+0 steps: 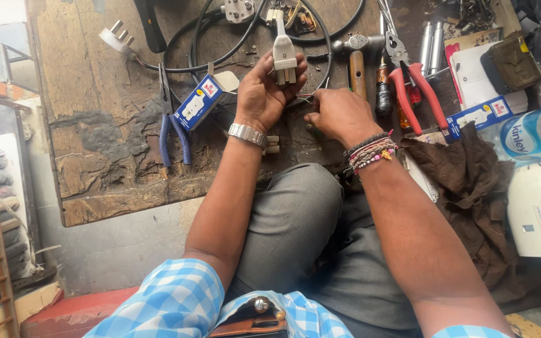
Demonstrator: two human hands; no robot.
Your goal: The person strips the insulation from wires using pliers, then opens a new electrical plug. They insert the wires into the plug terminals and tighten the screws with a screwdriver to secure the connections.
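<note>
The left hand [263,94] was curled around a white plug top [284,57], holding it upright just above the palm. The right hand [340,114], just beside it, was pinched shut on thin coloured wires [303,97] running between the two hands. Red-handled pliers [412,80] and a hammer [356,61] lay beyond the right hand; blue-handled pliers [171,133] lay left of the left hand on the worn wooden board [95,94].

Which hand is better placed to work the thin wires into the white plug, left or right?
Right, probably. The right hand already pinches the thin coloured wires beside the white three-pin plug, while the left hand is occupied gripping that plug upright.
</note>
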